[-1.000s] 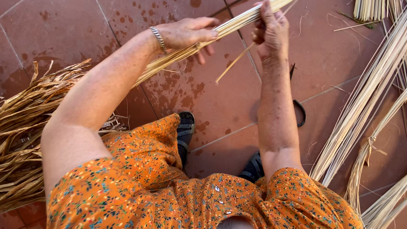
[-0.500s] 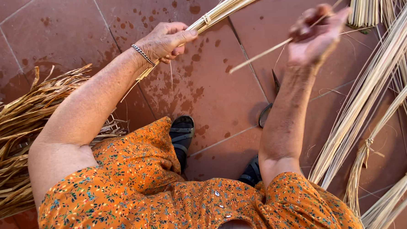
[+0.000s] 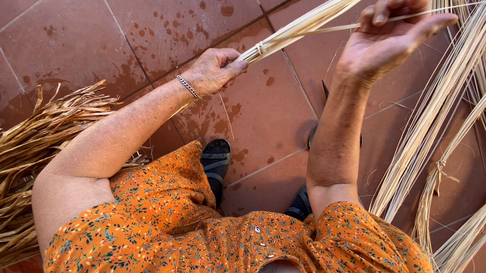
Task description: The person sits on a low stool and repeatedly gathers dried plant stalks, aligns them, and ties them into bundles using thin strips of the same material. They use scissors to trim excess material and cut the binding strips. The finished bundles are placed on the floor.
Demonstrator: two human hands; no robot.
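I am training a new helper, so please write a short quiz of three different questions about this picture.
1. True or false: the left hand grips the tied straw bundle.
2. What does the right hand pinch? A) a single straw B) a knife C) a rope
3. On which side of the person does the heap of dry brown leaves lie?

Key: 1 true; 2 A; 3 the left side.

Orange dress (image 3: 165, 238) showing small multicoloured flowers; beside it, pale straw bundle (image 3: 309, 24), brown dried leaves (image 3: 20, 162), terracotta-red tiles (image 3: 113, 33).
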